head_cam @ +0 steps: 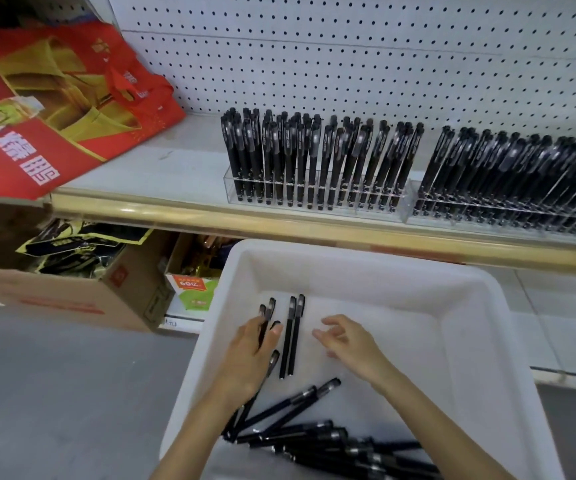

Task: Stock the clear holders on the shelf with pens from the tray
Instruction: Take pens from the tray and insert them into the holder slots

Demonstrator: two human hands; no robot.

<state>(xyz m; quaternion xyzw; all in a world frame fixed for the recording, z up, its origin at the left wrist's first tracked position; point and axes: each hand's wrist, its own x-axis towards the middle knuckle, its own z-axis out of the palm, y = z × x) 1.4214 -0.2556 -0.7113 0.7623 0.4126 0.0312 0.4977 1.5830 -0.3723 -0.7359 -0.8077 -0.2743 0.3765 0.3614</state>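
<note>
In the tray (480, 282), left grip (250, 356) pinches black pens (272, 304), right grip (348, 341) spread; box label (191, 284) reads "60".

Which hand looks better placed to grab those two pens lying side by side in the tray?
Probably right. The right hand is empty, fingers relaxed, just beside the pen pair; the left hand grips other pens.
</note>
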